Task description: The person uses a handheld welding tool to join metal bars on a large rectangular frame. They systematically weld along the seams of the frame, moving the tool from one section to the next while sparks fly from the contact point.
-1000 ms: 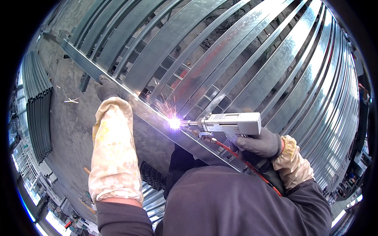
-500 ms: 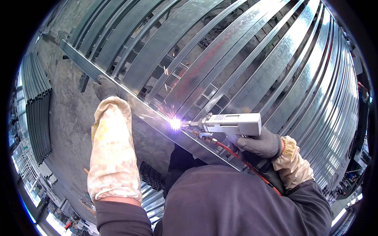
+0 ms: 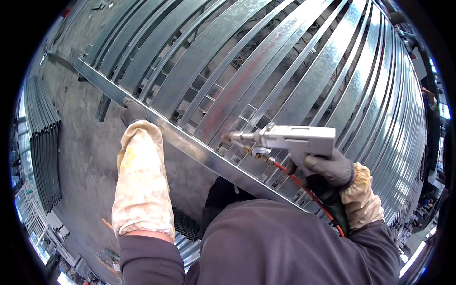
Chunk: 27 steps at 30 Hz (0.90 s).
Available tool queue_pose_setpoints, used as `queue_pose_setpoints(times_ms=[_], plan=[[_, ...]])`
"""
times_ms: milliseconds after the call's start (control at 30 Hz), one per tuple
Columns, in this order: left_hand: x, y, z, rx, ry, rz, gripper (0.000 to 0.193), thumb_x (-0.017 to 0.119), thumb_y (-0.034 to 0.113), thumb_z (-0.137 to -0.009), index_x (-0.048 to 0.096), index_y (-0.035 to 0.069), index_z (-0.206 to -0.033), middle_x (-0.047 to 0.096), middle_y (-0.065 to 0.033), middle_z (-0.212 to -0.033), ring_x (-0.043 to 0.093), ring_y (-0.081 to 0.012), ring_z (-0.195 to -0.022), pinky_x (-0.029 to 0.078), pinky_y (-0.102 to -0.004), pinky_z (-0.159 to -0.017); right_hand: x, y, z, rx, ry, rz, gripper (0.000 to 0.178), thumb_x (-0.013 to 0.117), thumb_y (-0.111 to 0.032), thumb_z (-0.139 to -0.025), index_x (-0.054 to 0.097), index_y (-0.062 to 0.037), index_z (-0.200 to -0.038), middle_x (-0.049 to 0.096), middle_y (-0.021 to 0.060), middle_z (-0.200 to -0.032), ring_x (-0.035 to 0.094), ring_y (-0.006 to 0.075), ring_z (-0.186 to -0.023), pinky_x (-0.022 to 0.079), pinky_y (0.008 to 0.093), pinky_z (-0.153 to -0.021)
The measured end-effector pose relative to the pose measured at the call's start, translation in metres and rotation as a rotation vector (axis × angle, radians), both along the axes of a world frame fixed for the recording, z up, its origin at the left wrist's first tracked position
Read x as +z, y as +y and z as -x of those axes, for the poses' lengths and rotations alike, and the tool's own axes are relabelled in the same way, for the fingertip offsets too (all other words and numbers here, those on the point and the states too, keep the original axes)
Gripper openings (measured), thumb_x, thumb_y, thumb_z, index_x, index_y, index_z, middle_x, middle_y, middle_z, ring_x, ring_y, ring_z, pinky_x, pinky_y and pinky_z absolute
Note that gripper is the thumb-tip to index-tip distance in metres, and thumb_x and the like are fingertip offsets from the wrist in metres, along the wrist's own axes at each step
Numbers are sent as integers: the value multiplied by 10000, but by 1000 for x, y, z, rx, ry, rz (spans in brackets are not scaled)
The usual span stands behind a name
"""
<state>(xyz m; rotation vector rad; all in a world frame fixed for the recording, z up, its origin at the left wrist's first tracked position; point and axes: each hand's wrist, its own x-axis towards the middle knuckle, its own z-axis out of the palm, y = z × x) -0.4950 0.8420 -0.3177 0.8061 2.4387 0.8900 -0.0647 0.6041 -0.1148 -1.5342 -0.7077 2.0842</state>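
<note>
My right hand [image 3: 331, 169], in a grey glove, is closed round the grip of a silver handheld welding gun [image 3: 299, 137]. The gun's nozzle points left, a little above the slats beside the front rail, and no arc glows at its tip. A red hose [image 3: 299, 183] and a thick black cable run from the gun down past my wrist. My left hand [image 3: 132, 113], gloved too, grips the long metal rail [image 3: 190, 142] at the frame's near edge, its fingertips partly hidden. Galvanized slats [image 3: 194, 76] run away from this rail; one bears a reddish smear.
Dark stacked metal profiles [image 3: 45, 156] lie on the concrete floor [image 3: 85, 156] to the left. Coiled black mesh [image 3: 185, 223] sits beside my body. Cables show on the floor beneath the slats. Racks and other metal pieces line the lower left.
The bright arc and sparks at the nozzle have gone out. My right hand has lifted the welding gun off the rail, up and right. My left hand keeps its place on the rail.
</note>
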Motion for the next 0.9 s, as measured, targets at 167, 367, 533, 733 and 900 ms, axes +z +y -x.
queue_pose_setpoints(times_ms=[167,367,533,733,900], plan=[[1,1,-1,-13,-53,-4,693,381,447,-1010,363,-75,-1465,509,-329,-1389,549,-450,-1249,471,-459,-1034,74,-31,0,-309,-322,-203,517,627,-341,-970,535,46,-1300,704,174,-983,652,159,-628,534,271,-540],[-23,7,12,31,-160,-226,645,457,380,-982,407,-109,-1400,551,-344,-1316,598,-458,-1166,510,-479,-970,165,-146,-26,-625,-751,-518,504,539,-441,-1003,583,35,-1164,670,111,-828,621,119,-585,482,235,-465],[-56,19,0,-61,-132,-143,669,467,416,-971,419,-100,-1393,551,-336,-1312,597,-456,-1168,504,-484,-979,264,-295,-39,-1071,-1051,-642,582,465,-520,-1022,539,23,-1219,530,8,-707,465,79,-544,378,208,-493],[-50,49,62,-266,202,155,698,479,460,-957,433,-89,-1386,552,-326,-1307,594,-454,-1170,498,-490,-989,332,-411,-43,-1375,-1357,-828,571,420,-485,-1043,480,11,-1321,534,21,-823,490,89,-625,405,207,-507],[-51,-30,4,-121,244,71,723,486,539,-947,416,26,-1452,390,-264,-1471,467,-447,-1309,421,-545,-1068,367,-445,-59,-1303,-1432,-934,575,415,-496,-1035,500,12,-1292,575,76,-925,543,106,-643,447,203,-491]])
